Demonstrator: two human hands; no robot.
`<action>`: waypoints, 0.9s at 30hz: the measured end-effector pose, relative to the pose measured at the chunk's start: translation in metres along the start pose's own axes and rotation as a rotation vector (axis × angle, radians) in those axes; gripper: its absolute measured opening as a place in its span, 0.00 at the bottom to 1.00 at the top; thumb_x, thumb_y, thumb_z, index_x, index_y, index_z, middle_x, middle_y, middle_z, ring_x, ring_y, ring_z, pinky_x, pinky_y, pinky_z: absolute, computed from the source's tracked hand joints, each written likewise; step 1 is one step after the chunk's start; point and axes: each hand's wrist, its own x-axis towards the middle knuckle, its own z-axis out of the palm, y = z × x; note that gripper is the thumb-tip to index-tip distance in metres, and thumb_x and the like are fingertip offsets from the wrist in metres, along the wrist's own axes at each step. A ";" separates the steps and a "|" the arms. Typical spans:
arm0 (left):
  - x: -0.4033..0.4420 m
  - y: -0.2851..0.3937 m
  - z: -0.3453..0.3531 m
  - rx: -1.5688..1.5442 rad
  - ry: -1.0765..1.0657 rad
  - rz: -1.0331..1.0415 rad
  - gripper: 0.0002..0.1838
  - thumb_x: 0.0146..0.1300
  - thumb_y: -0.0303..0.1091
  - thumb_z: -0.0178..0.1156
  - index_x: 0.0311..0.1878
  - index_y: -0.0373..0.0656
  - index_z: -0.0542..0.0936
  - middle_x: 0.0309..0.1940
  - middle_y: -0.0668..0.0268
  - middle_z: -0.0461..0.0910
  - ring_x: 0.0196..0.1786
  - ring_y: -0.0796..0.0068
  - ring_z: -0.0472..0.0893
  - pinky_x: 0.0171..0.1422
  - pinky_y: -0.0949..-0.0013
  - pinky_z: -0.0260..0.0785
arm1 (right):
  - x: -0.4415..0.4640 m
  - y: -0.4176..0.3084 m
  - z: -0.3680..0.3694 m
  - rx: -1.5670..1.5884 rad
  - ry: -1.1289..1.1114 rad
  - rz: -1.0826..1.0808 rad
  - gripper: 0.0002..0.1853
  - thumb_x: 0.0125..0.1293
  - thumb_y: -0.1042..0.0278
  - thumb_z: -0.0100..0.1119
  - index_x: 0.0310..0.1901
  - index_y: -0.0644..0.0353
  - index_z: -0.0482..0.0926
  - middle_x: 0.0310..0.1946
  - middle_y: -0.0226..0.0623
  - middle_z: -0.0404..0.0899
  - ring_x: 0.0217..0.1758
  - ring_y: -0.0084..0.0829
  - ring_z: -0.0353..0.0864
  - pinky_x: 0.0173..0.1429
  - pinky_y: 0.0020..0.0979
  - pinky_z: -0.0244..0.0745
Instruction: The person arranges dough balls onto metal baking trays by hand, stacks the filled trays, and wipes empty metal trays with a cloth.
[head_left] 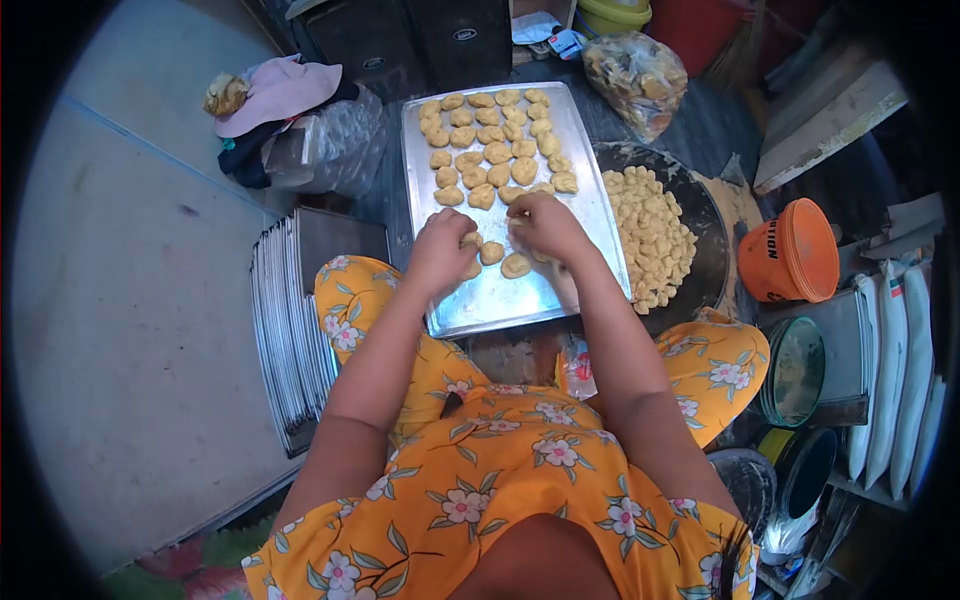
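A silver metal tray [590, 235] lies in front of me, with rows of yellowish dough pieces [497, 153] over its far part. My left hand [441, 250] is over the tray's left side, its fingers curled round a dough piece [471, 240]. Near the middle right of the tray, my right hand [547, 228] has its fingers bent down at the dough; its fingertips are partly hidden. Between and below the hands lie a few loose dough pieces [515, 265]. To the right of the tray, a wide dark basin [708, 225] holds a heap of small dough lumps.
Stacked metal trays [285, 330] stand at the left. Behind them are a plastic bag [340, 145] and a pink cap [280, 95]. A filled clear bag [637, 80] sits beyond the basin. An orange bucket [790, 252] and a green-rimmed container [796, 370] are at the right.
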 end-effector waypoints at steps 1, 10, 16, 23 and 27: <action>0.003 0.001 -0.005 0.011 0.032 0.020 0.16 0.55 0.35 0.65 0.46 0.39 0.81 0.44 0.56 0.78 0.51 0.54 0.77 0.57 0.59 0.70 | 0.003 -0.003 -0.001 0.006 0.042 0.012 0.11 0.54 0.67 0.64 0.40 0.58 0.83 0.42 0.45 0.81 0.47 0.44 0.80 0.52 0.41 0.75; 0.022 -0.012 0.004 -0.074 0.138 0.080 0.12 0.59 0.34 0.61 0.44 0.39 0.82 0.40 0.54 0.78 0.50 0.52 0.76 0.55 0.56 0.69 | 0.059 0.012 -0.011 -0.497 0.238 0.072 0.16 0.57 0.59 0.62 0.47 0.50 0.83 0.46 0.35 0.79 0.52 0.39 0.77 0.57 0.43 0.68; 0.019 -0.012 0.004 -0.086 0.127 0.066 0.13 0.60 0.35 0.61 0.44 0.39 0.82 0.40 0.55 0.78 0.49 0.53 0.77 0.54 0.58 0.70 | 0.068 0.016 -0.015 -0.462 0.326 0.131 0.17 0.54 0.56 0.65 0.46 0.50 0.83 0.46 0.34 0.79 0.52 0.37 0.77 0.55 0.43 0.67; 0.024 -0.019 0.003 -0.094 0.165 0.058 0.13 0.59 0.36 0.62 0.43 0.38 0.81 0.39 0.55 0.79 0.49 0.53 0.77 0.53 0.58 0.70 | 0.100 0.030 -0.009 -0.577 0.346 0.054 0.12 0.58 0.60 0.62 0.44 0.46 0.85 0.45 0.30 0.79 0.53 0.34 0.75 0.57 0.42 0.64; 0.023 -0.018 -0.004 -0.098 0.119 0.025 0.13 0.58 0.37 0.63 0.42 0.38 0.81 0.40 0.55 0.79 0.48 0.53 0.78 0.53 0.58 0.71 | 0.090 0.018 -0.019 -0.264 0.324 0.024 0.13 0.56 0.63 0.63 0.44 0.47 0.85 0.45 0.30 0.81 0.52 0.36 0.78 0.58 0.41 0.66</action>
